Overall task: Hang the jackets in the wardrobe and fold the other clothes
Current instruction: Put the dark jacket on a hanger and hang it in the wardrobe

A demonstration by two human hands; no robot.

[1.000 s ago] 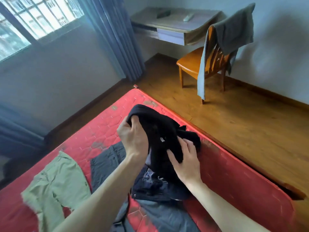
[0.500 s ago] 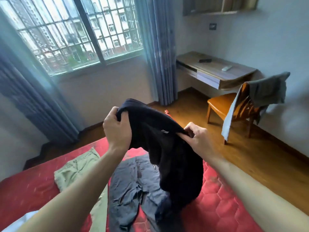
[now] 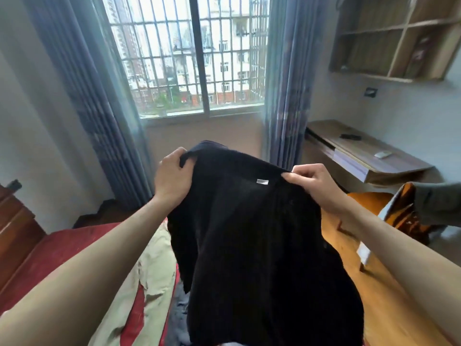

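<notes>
The black garment [image 3: 262,245] is now held up at chest height in front of the window [image 3: 194,56], having been lifted off the bed [image 3: 50,253] where it was bunched a second ago. Its top edge is pinched by the left hand [image 3: 172,176] at one corner and by the right hand [image 3: 316,183] at the other, with a small white label [image 3: 262,181] shown between them. The cloth is spread and hangs freely. Khaki trousers [image 3: 139,283] are left on the bed below. The garment is judged to be opened out for sorting: whether it is to be hung or folded cannot yet be told.
</notes>
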